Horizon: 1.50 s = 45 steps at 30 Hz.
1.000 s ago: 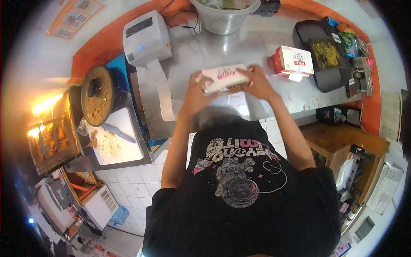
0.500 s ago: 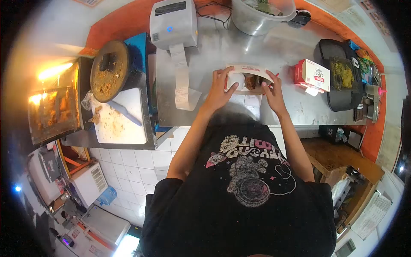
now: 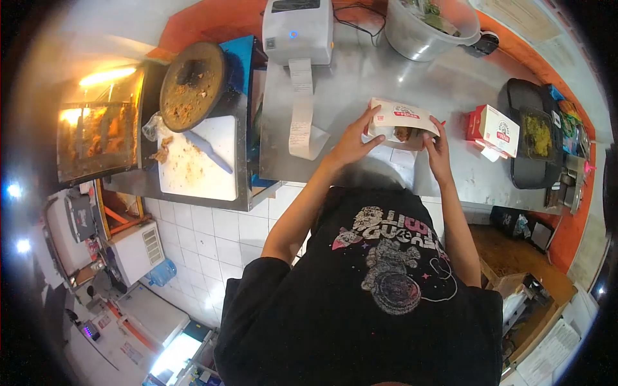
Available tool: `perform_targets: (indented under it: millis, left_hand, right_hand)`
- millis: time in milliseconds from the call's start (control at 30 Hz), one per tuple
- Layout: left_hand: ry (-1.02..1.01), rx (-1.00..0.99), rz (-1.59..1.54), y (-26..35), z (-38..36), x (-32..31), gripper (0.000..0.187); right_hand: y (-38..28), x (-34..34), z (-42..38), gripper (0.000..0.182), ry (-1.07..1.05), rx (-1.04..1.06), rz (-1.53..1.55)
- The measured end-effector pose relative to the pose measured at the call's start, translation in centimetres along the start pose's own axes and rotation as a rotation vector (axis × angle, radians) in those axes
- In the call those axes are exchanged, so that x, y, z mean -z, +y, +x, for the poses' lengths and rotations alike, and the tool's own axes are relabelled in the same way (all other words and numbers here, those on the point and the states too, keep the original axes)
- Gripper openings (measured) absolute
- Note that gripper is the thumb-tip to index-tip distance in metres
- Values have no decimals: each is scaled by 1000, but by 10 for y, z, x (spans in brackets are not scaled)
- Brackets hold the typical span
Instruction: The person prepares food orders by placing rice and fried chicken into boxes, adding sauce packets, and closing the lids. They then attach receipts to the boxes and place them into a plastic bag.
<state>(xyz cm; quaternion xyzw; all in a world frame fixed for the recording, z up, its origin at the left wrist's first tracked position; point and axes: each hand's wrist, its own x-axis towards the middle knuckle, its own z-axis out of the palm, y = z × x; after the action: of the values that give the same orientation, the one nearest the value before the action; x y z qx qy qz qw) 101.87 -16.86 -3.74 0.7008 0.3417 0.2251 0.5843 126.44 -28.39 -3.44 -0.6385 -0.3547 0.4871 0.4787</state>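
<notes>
On the steel counter stands a paper food box (image 3: 404,116) with its printed lid partly lowered. Brown food (image 3: 403,133) shows through the gap at its near side. My left hand (image 3: 357,138) grips the left end of the box, thumb at the near edge and fingers on the lid. At the right end, my right hand (image 3: 438,147) holds the box by the lid's corner and side. Below the box lie white paper slips (image 3: 393,156) on the counter.
A label printer (image 3: 298,32) with a long paper strip (image 3: 300,109) stands at the back left. Left are a cutting board (image 3: 199,161), knife (image 3: 209,152) and round mortar (image 3: 192,87). A second box (image 3: 492,132), black tray (image 3: 515,103) and clear tub (image 3: 428,32) sit right and behind.
The lid has come down further over the food, its printed top now facing up. Both hands stay on the box. The whole view has shifted and turned slightly.
</notes>
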Motion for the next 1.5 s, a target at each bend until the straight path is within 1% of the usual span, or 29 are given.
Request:
perform_targets:
  millis: [67,100,167,200,267,333,400,467,500,533,567,600,633,700,833,900,933,1000,1067,1100,1167,1200,1233,1267,1300,1333,1400,1433,1500]
  left_hand:
    - [-15,-82,-17,-1,-2,-1,88]
    - [-12,-79,-13,-2,-5,0,88]
    - [-63,-110,205,-5,-10,1,98]
    - [-62,-108,207,-9,-11,4,98]
    - [-144,-197,246,-12,-14,12,104]
    - [-178,-149,303,-9,-17,17,100]
    - [-210,-104,359,-7,-16,19,95]
    - [-250,-48,477,-4,-10,21,81]
    - [-246,-47,477,-2,-9,22,81]
    - [-245,-65,536,1,-9,21,75]
    - [-244,-82,595,3,-8,21,68]
    - [-241,-77,592,1,-8,19,68]
    - [-232,-98,657,-2,-6,17,65]
    - [-224,-113,719,-5,-5,13,62]
    - [-164,-147,721,-13,-6,8,58]
    - [-142,-156,708,-15,-7,6,57]
    - [-121,-165,705,-16,-9,4,56]
    - [-100,-177,703,-15,-12,2,55]
    - [47,-368,745,-16,-13,2,49]
    - [48,-368,745,-20,-10,1,49]
    - [17,-514,787,-30,1,-4,42]
    - [18,-510,786,-26,8,-7,42]
    - [-36,-565,791,-21,17,-11,31]
    - [-89,-619,795,-13,26,-14,22]
    - [-142,-605,773,-3,35,-15,30]
    - [-135,-600,773,0,42,-17,30]
    - [-62,-479,699,3,54,-23,46]
    - [-57,-481,694,3,59,-24,46]
    - [-163,-353,627,7,68,-23,55]
  right_hand:
    - [6,-7,-1,63,22,120,-15]
    - [6,-9,-4,63,18,120,-11]
    - [4,-11,-12,78,-34,231,-287]
    - [6,-12,-15,78,-36,232,-284]
    - [10,-13,-19,93,-91,251,-395]
    - [10,-5,-19,98,-153,243,-426]
    - [4,3,-16,95,-223,184,-549]
    - [1,11,-14,91,-242,195,-587]
    - [0,14,-12,87,-259,205,-624]
    - [0,17,-10,87,-264,206,-625]
    - [-4,19,-8,80,-271,180,-667]
    - [-6,20,-7,74,-278,153,-709]
    - [-8,20,-6,74,-284,151,-709]
    - [-9,18,-6,64,-268,237,-763]
    - [9,18,-1,60,-228,342,-698]
    - [14,15,0,65,-212,215,-647]
    - [16,13,-2,65,-211,215,-645]
    - [8,-1,-10,70,-95,348,-667]
    - [6,-9,-16,71,-85,404,-715]
    - [7,-11,-17,72,-78,458,-763]
    - [9,-13,-14,68,-71,445,-780]
    - [11,-14,-13,65,-68,431,-795]
    - [15,-13,-12,65,-75,430,-795]
    - [20,-10,-11,61,-71,497,-824]
    - [21,-10,-9,58,-69,564,-852]
    - [22,-10,-9,58,-77,566,-853]
    - [17,-7,-13,47,-50,421,-826]
    - [15,-6,-13,47,-52,422,-833]
    - [14,-2,-13,46,-26,366,-850]
